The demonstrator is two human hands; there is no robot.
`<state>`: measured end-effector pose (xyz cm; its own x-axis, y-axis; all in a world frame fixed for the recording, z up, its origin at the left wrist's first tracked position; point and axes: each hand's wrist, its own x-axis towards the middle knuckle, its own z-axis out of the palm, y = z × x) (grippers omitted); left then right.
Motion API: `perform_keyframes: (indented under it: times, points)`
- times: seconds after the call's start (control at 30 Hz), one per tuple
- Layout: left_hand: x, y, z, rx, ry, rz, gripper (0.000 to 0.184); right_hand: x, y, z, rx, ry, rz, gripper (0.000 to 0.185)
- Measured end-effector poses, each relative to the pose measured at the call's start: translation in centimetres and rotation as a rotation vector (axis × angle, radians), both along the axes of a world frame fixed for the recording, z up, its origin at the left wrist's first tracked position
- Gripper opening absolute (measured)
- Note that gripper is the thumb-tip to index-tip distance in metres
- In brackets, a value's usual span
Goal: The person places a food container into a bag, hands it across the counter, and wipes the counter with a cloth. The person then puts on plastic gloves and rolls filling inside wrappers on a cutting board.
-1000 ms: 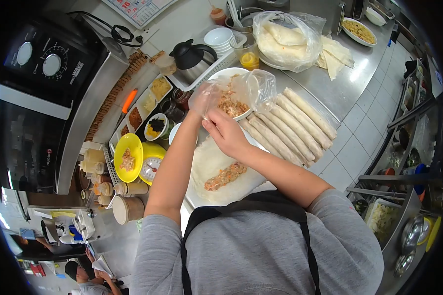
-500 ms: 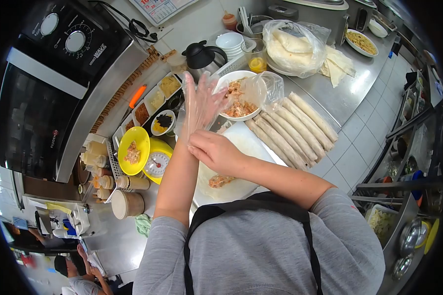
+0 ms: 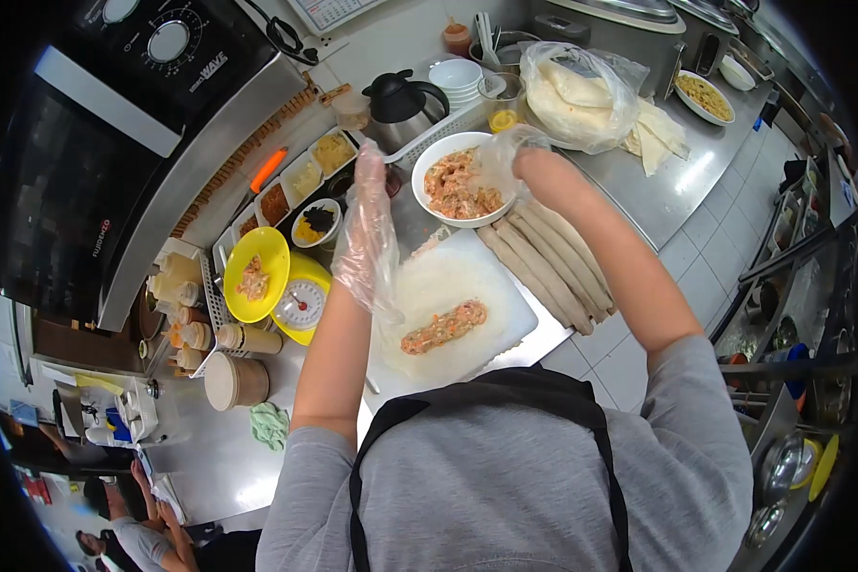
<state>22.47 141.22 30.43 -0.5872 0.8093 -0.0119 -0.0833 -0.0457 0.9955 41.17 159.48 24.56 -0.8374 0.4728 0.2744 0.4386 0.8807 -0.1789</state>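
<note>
My left hand (image 3: 368, 195), in a loose clear plastic glove, is raised left of the white bowl (image 3: 421, 202), its fingers pointing up and seen edge-on. It holds nothing that I can see. My right hand (image 3: 543, 173) is bare and closed on a crumpled clear plastic glove (image 3: 505, 157) at the bowl's right rim. Minced meat filling (image 3: 462, 186) is in the bowl. Below, a log of the same filling (image 3: 445, 326) lies on a pale round wrapper (image 3: 415, 291), on a white cutting board (image 3: 500, 296). Several long rolled wraps (image 3: 548, 257) lie side by side right of the board.
A yellow scale (image 3: 302, 303) with a yellow dish (image 3: 275, 276) stands left. Ingredient tubs (image 3: 305, 181), a thermos jug (image 3: 400, 105) and squeeze bottles (image 3: 248, 338) line the wall side. A bag of wrappers (image 3: 577, 100) sits at the back. Other people (image 3: 148, 539) are at lower left.
My right hand has left my left wrist, moved right and taken hold of the plastic glove by the bowl. My left hand has turned edge-on. The filling log now shows fully.
</note>
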Motion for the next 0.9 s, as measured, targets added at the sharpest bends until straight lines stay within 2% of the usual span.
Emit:
perform_keyframes:
  times: [0.03,0.1,0.13,0.2,0.27,0.33,0.4,0.43,0.5,0.63,0.7,0.73,0.8,0.83,0.9]
  points:
    - [0.0,-0.1,-0.5,0.005,0.070,-0.032,0.081,-0.9,-0.1,0.4,0.089,-0.059,0.035,0.010]
    - [-0.1,-0.3,-1.6,0.021,0.209,-0.088,0.084,-2.1,-0.1,1.2,0.099,-0.011,0.059,0.010]
    - [-0.7,-0.4,-1.3,-0.069,0.314,-0.099,0.084,-2.6,-0.2,2.0,0.106,0.037,0.076,0.010]
    - [-0.9,-1.4,-1.4,0.015,0.303,-0.126,0.083,-3.0,0.3,2.9,0.175,0.117,0.139,0.012]
    - [-2.3,-1.7,-1.8,-0.036,0.492,-0.103,0.082,-3.1,0.1,3.3,0.134,0.008,0.382,0.011]
    - [-2.5,-2.3,-2.2,-0.008,0.477,-0.069,0.080,-2.6,0.2,2.4,0.057,-0.041,0.388,0.013]
    - [-2.6,-2.8,-2.0,-0.020,0.496,-0.072,0.078,-2.5,1.5,0.5,-0.177,-0.134,0.041,0.017]
    - [-2.7,-3.0,-2.0,-0.020,0.491,-0.064,0.078,-2.7,1.7,0.7,-0.175,-0.140,0.048,0.017]
    - [-2.8,-3.2,-2.1,-0.056,0.449,-0.076,0.077,-3.0,2.0,0.8,-0.088,-0.420,0.124,0.020]
    - [-3.2,-2.6,-3.3,-0.094,0.451,-0.065,0.077,-6.9,-1.2,1.5,-0.091,-0.440,-0.008,0.022]
    - [-3.0,-2.7,-3.7,-0.087,0.465,-0.074,0.077,-8.7,-0.8,1.3,-0.034,-0.754,0.112,0.029]
    - [-3.0,-2.8,-4.0,-0.089,0.463,-0.071,0.077,-8.9,-0.8,1.5,-0.033,-0.755,0.115,0.029]
    - [-3.1,-3.0,-4.5,-0.040,0.443,-0.044,0.077,-8.9,-0.7,1.9,-0.348,-0.462,-0.138,0.043]
    - [-3.4,-3.1,-5.1,-0.041,0.440,-0.040,0.077,-8.9,-0.3,1.0,-0.346,-0.465,-0.134,0.043]
    - [-4.0,-3.1,-6.2,-0.104,0.377,0.000,0.073,-8.7,1.0,-1.7,-0.496,-0.162,-0.133,0.066]
